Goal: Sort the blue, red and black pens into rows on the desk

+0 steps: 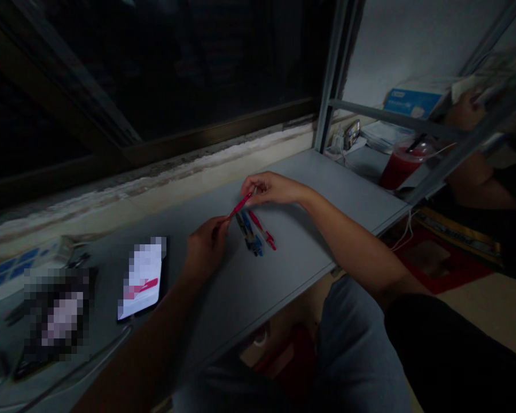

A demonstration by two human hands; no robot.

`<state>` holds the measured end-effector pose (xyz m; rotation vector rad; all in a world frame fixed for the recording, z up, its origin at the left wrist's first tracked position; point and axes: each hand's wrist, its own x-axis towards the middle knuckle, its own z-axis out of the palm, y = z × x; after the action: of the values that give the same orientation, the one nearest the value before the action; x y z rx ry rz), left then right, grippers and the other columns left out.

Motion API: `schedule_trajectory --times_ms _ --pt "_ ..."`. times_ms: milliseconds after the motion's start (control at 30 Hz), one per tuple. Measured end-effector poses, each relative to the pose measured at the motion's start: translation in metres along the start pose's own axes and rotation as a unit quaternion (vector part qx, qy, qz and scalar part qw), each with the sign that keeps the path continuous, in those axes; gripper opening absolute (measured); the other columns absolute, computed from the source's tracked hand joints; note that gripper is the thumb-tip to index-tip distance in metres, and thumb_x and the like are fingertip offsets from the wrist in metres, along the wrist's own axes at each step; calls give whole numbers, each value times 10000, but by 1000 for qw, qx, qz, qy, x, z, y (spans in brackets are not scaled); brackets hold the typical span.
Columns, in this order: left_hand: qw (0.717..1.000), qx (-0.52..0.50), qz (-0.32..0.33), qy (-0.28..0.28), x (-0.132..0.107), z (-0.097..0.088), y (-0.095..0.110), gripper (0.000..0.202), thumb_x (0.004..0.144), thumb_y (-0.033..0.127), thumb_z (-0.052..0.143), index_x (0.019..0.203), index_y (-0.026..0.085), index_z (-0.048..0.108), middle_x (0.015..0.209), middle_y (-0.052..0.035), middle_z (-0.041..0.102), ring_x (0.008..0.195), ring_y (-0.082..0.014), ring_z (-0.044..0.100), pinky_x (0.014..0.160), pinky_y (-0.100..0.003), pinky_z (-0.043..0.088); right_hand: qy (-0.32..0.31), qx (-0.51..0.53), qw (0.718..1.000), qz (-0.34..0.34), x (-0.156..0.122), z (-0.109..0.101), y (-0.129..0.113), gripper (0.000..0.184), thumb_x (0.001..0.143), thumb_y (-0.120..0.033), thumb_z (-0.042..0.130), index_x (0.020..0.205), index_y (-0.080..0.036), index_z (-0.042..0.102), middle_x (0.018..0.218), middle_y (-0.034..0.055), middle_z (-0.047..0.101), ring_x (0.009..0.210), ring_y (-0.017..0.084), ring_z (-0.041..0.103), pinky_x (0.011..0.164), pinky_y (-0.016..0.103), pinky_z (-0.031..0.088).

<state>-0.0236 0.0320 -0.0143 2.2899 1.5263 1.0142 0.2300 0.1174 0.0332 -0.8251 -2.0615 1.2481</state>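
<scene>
My left hand [207,244] pinches the lower end of a red pen [239,206] above the grey desk. At the pen's upper end, the fingers of my right hand [270,189] are closed on it too. Just below my hands lie several pens side by side: dark and blue pens [250,236] in a bunch, and another pen with red ends [263,230] to their right. Dim light hides the finer details of the pens.
Left of my hands a lit phone [143,278] lies on the desk [249,304], beside a blurred-out dark object [60,315] and a cable [90,373]. To the right, past a metal frame [378,117], stand a cup of red drink [402,166], a blue-white box [413,103] and another person's arm [470,172].
</scene>
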Motion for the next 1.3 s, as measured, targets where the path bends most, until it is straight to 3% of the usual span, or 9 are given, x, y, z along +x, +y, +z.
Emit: schedule_trajectory --times_ms 133,267,433,567,800,1000,1067,1133,1300 --pt "1000 4 4 -8 0 0 2 375 1019 450 510 1116 171 741 886 -61 779 765 -197 719 764 -293 557 -7 -86 994 69 -1 -1 1 593 1012 -621 553 686 -133 638 500 -19 554 460 77 477 549 225 404" --pt "1000 5 0 -10 0 1 4 381 1034 442 496 1120 168 747 810 -40 759 709 -179 696 721 -275 542 -29 -17 999 11 0 2 6 378 906 -502 767 860 -141 664 658 -29 663 524 70 521 555 202 411" --pt "1000 -5 9 2 0 2 2 357 1030 426 526 1110 161 750 805 -38 756 713 -177 702 720 -274 538 -38 -63 997 22 2 4 12 499 1062 -500 526 737 -137 632 559 -15 602 490 78 507 550 217 402" --pt "1000 -10 13 5 -1 4 -2 351 1043 407 516 1097 157 756 765 -28 741 677 -169 688 676 -264 523 -58 -35 998 6 2 4 10 275 1007 -381 658 875 -141 650 693 -11 682 559 77 563 574 204 411" --pt "992 70 101 36 -3 0 -4 369 1081 410 496 1152 155 754 993 -110 789 859 -218 722 812 -331 544 -21 -56 997 53 -1 11 0 541 1060 -483 552 640 -145 588 422 -64 480 410 56 422 532 210 348" --pt "979 125 149 60 -7 -6 13 379 1087 424 517 1278 168 722 852 -73 732 775 -208 661 800 -346 531 33 8 994 106 -2 13 -7 522 1041 -411 613 593 -145 580 382 -60 454 369 48 370 480 211 329" --pt "978 85 186 30 -11 -4 22 373 1070 402 565 1345 176 674 873 -60 713 798 -201 655 799 -337 542 66 29 991 110 0 15 -7 484 1024 -395 638 615 -137 607 399 -51 484 375 51 389 465 210 333" --pt "965 33 255 -44 -15 -1 30 353 1042 377 626 1337 187 661 953 -68 717 878 -205 664 825 -334 557 84 44 990 107 1 17 -7 471 986 -432 686 627 -134 624 422 -42 513 394 57 423 454 209 341" --pt "955 -41 278 -99 -19 7 35 185 998 360 710 1078 193 709 884 -35 700 829 -179 651 770 -300 561 -8 53 994 96 0 19 -8 497 892 -539 766 632 -132 650 486 -34 578 444 52 484 479 198 372"
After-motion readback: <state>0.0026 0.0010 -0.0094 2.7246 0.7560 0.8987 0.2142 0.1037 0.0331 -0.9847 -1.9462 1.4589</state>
